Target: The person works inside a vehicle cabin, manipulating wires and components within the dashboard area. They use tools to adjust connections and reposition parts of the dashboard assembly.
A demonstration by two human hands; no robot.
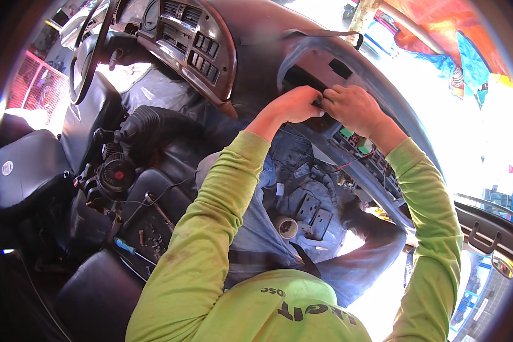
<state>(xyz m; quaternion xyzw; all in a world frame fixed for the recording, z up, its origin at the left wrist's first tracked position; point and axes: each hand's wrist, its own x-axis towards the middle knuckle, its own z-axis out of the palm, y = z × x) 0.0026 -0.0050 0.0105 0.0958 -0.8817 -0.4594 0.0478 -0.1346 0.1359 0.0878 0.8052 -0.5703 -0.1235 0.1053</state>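
My left hand (296, 105) and my right hand (353, 108) meet at an open recess (342, 68) in the dark dashboard (251, 57). Both have their fingers closed, almost touching, around something small and dark at the lip of the recess; I cannot make out what it is. Just below my right hand, an uncovered row of electrical parts with green pieces (365, 146) and thin red and black wires runs along the dash's lower edge. The inside of the recess is partly hidden behind my fingers.
Black seats (28, 165), a gear lever (102, 135) and a small fan (114, 174) are at left, with a wrench (164, 214) and blue-handled screwdriver (125, 245) among small hardware. On the floor lie metal plates (319, 222) and a round container (286, 227). The steering wheel (77, 74) is upper left.
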